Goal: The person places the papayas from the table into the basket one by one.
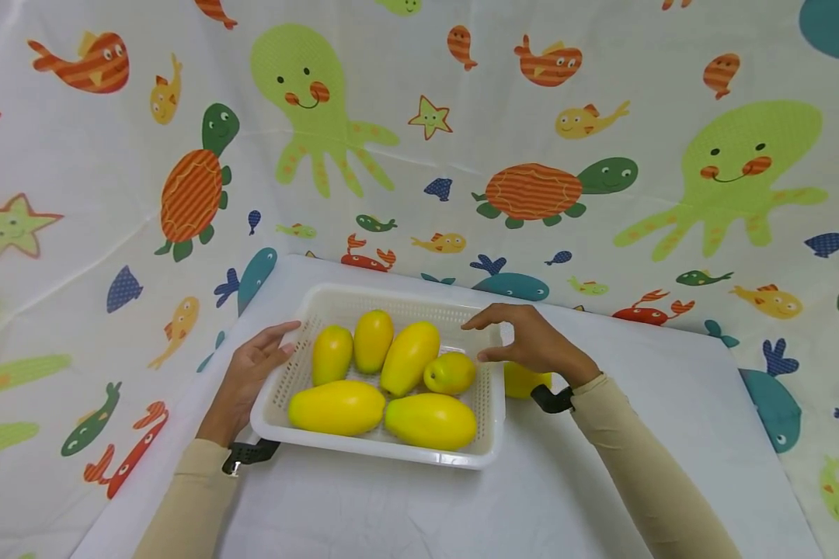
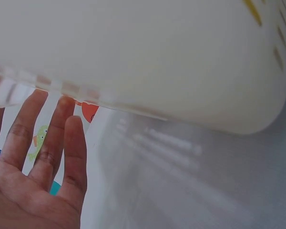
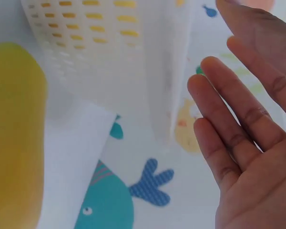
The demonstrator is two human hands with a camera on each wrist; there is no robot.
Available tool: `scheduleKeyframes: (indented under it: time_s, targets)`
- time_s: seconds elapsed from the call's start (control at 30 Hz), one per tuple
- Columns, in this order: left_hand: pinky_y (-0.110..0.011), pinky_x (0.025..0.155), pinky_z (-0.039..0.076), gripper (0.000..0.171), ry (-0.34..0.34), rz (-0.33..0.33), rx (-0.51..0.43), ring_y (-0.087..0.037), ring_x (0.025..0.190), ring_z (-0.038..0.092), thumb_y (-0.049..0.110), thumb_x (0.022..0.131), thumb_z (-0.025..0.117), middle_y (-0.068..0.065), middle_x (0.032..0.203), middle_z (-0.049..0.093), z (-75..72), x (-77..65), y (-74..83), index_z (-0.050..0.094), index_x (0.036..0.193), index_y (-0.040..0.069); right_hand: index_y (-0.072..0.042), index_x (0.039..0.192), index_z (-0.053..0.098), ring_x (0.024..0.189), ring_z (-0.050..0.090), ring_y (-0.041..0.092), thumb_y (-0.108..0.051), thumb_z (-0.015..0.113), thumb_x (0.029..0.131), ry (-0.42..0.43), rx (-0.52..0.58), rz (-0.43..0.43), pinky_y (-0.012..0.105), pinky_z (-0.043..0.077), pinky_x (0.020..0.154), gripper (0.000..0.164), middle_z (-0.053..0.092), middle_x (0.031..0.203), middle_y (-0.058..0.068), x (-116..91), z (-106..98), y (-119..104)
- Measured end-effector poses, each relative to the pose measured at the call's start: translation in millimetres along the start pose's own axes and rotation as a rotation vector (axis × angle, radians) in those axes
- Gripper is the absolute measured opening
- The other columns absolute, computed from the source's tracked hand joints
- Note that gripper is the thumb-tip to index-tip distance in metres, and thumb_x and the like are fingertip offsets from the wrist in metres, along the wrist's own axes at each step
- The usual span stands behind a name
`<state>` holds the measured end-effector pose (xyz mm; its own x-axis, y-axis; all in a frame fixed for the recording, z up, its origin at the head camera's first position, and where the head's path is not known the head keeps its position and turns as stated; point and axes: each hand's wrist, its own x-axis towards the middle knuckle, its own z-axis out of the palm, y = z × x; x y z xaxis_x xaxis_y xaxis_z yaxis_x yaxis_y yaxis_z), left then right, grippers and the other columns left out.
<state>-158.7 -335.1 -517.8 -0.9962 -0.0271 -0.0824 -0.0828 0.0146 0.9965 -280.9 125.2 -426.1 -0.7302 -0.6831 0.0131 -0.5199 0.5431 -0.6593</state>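
Observation:
A white perforated plastic basket [image 1: 370, 448] holds several yellow papayas [image 1: 429, 421], lying on their sides or leaning. My left hand [image 1: 248, 373] is at the basket's left side; in the left wrist view its extended fingers [image 2: 51, 138] reach up to the rim, and the thumb is not seen there. Over the right rim hovers my right hand [image 1: 531, 341], thumb and fingers spread apart with nothing between them. One more papaya [image 1: 524, 380] lies outside the basket, partly hidden under the right hand and wrist; the right wrist view shows that papaya [image 3: 16, 133] beside the basket wall.
The basket is over a white-covered table [image 1: 363, 512]. A white cloth [image 1: 405, 178] printed with sea animals hangs behind and to the sides. Each wrist carries a black strap-mounted device [image 1: 554, 399].

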Motion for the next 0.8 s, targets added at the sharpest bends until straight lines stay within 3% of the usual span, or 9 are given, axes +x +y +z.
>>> scheduleKeyframes:
  time_s: [0.37, 0.8]
  targets:
    - [-0.04, 0.095, 0.063, 0.06, 0.008, -0.01, 0.0, -0.011, 0.123, 0.071, 0.04, 0.106, 0.065, -0.005, 0.171, 0.042, 1.4, 0.1, 0.2, 0.045, 0.161, 0.026, -0.024, 0.137, 0.07, 0.132, 0.062, 0.034, -0.026, 0.091, 0.085, 0.143, 0.025, 0.094, 0.069, 0.051, 0.111, 0.056, 0.071, 0.139, 0.002, -32.9, -20.0, 19.5]
    - [-0.04, 0.096, 0.063, 0.061, 0.012, -0.018, 0.031, -0.011, 0.124, 0.07, 0.043, 0.106, 0.065, -0.005, 0.172, 0.04, 2.2, -0.2, 1.1, 0.045, 0.161, 0.028, -0.026, 0.142, 0.066, 0.137, 0.055, 0.037, -0.021, 0.093, 0.084, 0.181, 0.098, 0.154, 0.073, 0.043, 0.115, 0.064, 0.065, 0.146, 0.004, -61.3, -15.8, 44.6]
